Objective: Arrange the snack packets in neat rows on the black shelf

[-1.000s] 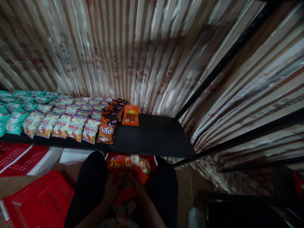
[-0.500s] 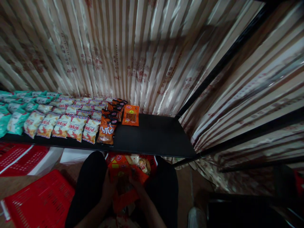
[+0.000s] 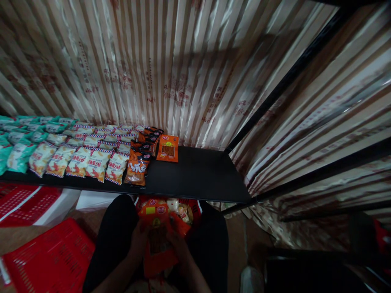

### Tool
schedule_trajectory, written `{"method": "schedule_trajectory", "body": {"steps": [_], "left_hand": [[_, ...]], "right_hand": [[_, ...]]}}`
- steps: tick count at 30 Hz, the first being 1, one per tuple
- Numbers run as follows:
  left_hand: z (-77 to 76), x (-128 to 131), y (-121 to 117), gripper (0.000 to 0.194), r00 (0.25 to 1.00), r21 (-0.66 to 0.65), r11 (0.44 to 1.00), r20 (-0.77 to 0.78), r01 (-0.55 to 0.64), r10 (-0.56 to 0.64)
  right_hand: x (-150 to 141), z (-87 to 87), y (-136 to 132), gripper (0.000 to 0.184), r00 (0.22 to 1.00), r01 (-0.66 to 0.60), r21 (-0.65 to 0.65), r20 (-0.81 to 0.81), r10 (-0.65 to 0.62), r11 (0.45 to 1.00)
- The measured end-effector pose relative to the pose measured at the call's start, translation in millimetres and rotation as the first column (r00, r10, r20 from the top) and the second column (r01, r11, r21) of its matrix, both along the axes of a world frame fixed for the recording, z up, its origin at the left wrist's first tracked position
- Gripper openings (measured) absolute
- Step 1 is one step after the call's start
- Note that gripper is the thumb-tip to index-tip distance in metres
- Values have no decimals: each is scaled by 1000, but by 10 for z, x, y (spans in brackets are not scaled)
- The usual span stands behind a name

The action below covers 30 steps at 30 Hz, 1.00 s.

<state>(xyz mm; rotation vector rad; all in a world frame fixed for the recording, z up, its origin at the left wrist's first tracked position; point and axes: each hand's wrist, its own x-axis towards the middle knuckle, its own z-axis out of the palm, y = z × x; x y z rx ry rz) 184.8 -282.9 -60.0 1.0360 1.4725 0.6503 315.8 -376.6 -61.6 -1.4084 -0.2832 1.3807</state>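
Head view shows an orange pack (image 3: 158, 242) over the lap, each grip pinching one side, left hand (image 3: 138, 240) and right hand (image 3: 179, 245). Knees (image 3: 214, 232) hem it closely. Beyond the shelf's (image 3: 198, 175) front edge, open surface runs from a standing pouch (image 3: 168, 149) to the right edge; bags (image 3: 95, 165) crowd leftward.

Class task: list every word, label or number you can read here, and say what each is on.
"爱上虾": front white packets; the character before it is blurred.
"爪": front orange-and-black packet; neighbouring characters unclear.
Too small or blurred: print on the held orange packet, packets behind it, the orange packet on the black shelf, the teal packets and the curtain.
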Motion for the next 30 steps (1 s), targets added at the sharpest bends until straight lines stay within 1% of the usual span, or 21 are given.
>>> {"method": "schedule_trajectory", "body": {"steps": [2,4,7,8,11,13,15,18,21,24,26,28,30], "left_hand": [[7,-2,7,35,1000,1,1000,16,8,-8],[15,2,16,38,999,-1,1000,38,29,-29],[32,21,25,41,995,0,998,66,70,-70],[40,31,24,42,994,3,997,70,83,-83],[75,65,11,42,990,13,993,74,117,-118],[103,90,4,43,986,27,989,74,148,-150],[127,110,8,44,981,39,982,61,183,-185],[145,139,34,46,975,32,974,-10,224,-223],[135,181,48,53,972,34,974,-84,222,-219],[104,240,29,57,978,78,980,-115,184,-174],[83,275,13,59,984,132,979,-108,158,-144],[75,300,6,60,987,202,968,-94,147,-130],[89,317,10,55,986,297,943,-108,153,-126]], "right_hand": [[-35,69,-29,64,999,17,26,-32,-16,1000],[-57,131,-60,62,994,29,50,-103,-23,998],[-50,179,-84,60,989,33,71,-145,-22,997],[-35,182,-81,58,993,29,54,-118,-23,998],[32,160,-35,48,999,26,-44,39,-24,999],[71,141,6,43,994,35,-75,106,-27,997],[85,132,38,45,992,50,-56,115,-43,997],[71,156,64,57,988,93,-8,123,-92,996],[59,236,83,60,983,112,44,141,-118,993],[72,360,97,53,969,95,57,223,-105,994],[85,443,96,47,952,98,56,287,-111,994],[89,508,89,42,940,110,66,318,-126,992],[79,552,88,43,936,115,74,327,-133,991]]}}
